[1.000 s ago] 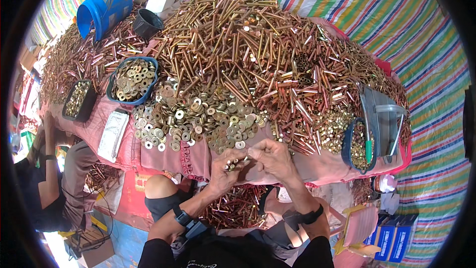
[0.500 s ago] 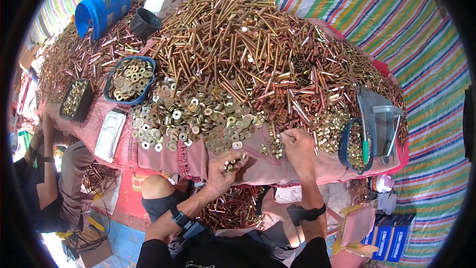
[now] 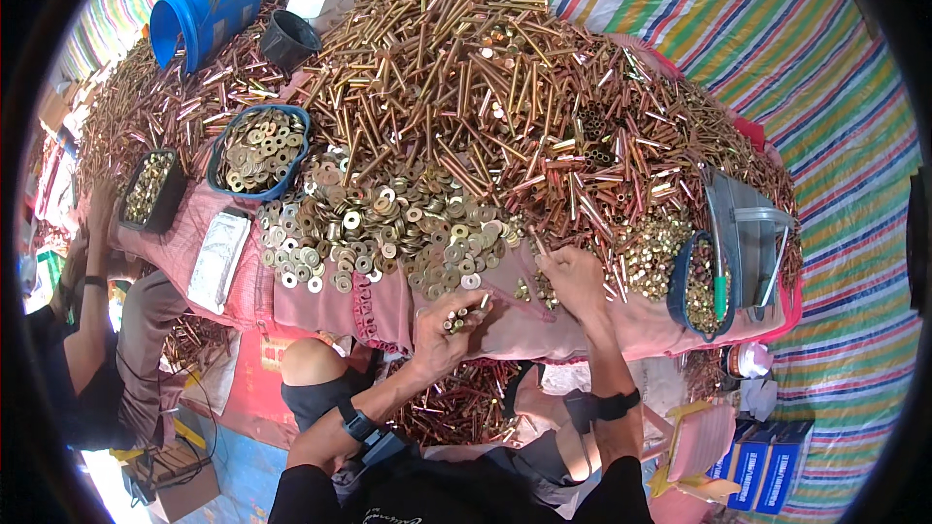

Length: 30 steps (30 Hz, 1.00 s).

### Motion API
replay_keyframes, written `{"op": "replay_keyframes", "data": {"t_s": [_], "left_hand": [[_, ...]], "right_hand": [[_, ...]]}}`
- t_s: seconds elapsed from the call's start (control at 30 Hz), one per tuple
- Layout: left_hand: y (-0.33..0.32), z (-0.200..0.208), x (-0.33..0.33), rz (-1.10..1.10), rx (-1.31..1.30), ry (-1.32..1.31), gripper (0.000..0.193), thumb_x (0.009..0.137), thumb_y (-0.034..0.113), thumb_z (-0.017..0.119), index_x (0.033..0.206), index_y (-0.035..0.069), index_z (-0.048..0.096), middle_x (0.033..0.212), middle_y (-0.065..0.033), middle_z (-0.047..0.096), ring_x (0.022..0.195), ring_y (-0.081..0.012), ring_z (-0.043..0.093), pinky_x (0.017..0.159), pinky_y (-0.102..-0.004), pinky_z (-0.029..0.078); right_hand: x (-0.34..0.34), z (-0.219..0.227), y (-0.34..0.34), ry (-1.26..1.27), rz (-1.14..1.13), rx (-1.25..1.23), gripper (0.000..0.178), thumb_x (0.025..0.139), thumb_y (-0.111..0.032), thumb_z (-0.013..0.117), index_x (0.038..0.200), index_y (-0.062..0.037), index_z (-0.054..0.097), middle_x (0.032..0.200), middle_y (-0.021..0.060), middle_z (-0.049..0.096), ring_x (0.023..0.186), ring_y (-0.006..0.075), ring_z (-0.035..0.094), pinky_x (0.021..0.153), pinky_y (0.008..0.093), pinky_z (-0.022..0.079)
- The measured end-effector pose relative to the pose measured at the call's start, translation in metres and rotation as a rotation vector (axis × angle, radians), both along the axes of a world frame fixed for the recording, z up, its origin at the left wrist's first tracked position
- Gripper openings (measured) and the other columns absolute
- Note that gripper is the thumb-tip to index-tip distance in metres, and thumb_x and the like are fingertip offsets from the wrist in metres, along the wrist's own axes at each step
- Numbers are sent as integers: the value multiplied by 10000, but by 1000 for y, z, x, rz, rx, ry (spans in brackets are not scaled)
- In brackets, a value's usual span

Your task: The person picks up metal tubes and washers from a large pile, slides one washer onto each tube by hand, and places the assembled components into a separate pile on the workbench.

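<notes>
My left hand [image 3: 445, 332] is closed round a bundle of several bolts [image 3: 456, 320], their ends showing at the fingers above the cloth's near edge. My right hand [image 3: 575, 281] pinches one slim copper-coloured bolt [image 3: 538, 245], which points up and left toward the big heap. Just left of that hand lies a loose pile of flat washers [image 3: 388, 233]. Small brass-coloured nuts [image 3: 646, 252] are heaped to its right, with a few more by the fingers. Behind both hands rises the large heap of long bolts and tubes [image 3: 437, 78].
A blue tub of washers [image 3: 303, 170] and a dark tray of nuts [image 3: 176, 209] stand left. At right are a blue tub [image 3: 677, 306] with a green pen and a grey scoop-like bin [image 3: 743, 233]. A person's arm [image 3: 95, 272] reaches in at far left. More bolts [image 3: 451, 408] lie below the cloth.
My right hand has shifted slightly left, and a bolt now shows in its fingers, pointing at the heap. My left hand stays in place, still gripping its bundle.
</notes>
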State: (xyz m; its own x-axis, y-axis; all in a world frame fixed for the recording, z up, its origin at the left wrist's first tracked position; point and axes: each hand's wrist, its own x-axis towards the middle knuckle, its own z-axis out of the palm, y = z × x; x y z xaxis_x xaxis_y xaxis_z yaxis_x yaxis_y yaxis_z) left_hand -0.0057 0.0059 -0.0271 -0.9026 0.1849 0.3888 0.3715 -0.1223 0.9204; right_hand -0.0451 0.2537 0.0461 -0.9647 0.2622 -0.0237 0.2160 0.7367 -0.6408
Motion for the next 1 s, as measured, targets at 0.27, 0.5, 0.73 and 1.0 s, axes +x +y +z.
{"op": "replay_keyframes", "data": {"t_s": [0.27,0.5,0.73,1.0], "left_hand": [[2,4,0,3,-5,1,497,890,-144,570,1319,62,711,1036,-94,761,861,-170,713,773,-290,581],[-2,6,1,-34,-29,-28,484,915,-147,571,1331,56,710,1059,-103,728,882,-173,692,788,-280,568],[-2,-1,0,-43,-37,5,497,870,-160,587,1302,44,724,1160,-125,745,988,-225,710,817,-308,582],[-7,10,-1,-37,-104,26,418,921,-75,666,1326,22,695,1204,-154,731,1137,-247,687,977,-353,546]], "right_hand": [[38,32,-36,-105,176,-906,275,1033,-283,730,1112,-24,684,839,84,751,620,55,622,503,189,428],[43,31,-59,-64,296,-782,328,1031,-257,728,1232,-2,680,922,66,757,680,79,668,568,214,513],[49,36,-59,-88,247,-724,300,1015,-236,745,1194,4,719,875,47,737,672,71,663,570,219,508],[52,22,-63,99,388,-273,241,978,-192,771,1071,22,712,775,66,672,663,99,643,570,281,500]]}}
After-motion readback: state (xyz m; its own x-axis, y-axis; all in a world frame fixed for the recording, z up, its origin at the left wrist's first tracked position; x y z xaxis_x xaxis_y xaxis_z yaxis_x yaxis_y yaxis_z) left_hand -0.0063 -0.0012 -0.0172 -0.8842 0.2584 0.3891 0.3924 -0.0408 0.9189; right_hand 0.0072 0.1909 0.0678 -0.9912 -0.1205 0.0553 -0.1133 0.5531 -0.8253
